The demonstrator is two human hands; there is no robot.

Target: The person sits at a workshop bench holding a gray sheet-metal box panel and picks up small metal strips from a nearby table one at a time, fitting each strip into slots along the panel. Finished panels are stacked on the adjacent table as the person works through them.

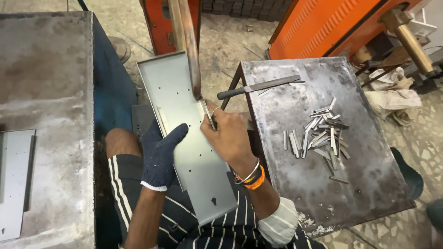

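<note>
A long grey sheet-metal panel point(177, 87) with small holes lies slanted across my lap. My left hand point(159, 150), in a dark blue knit glove, grips the panel's left edge. My right hand point(228, 133), bare with a ring and bangles at the wrist, pinches a small thin metal strip point(206, 109) against the panel's right edge. A brown metal arm point(190, 46) comes down from above and its tip meets the panel just at that strip.
A worn metal table point(318, 184) at right carries a heap of several short metal strips point(318, 133) and a flat file with a black handle point(258, 86). Another grey bench point(50, 92) at left holds a second panel point(14, 184). Orange machines point(323, 23) stand behind.
</note>
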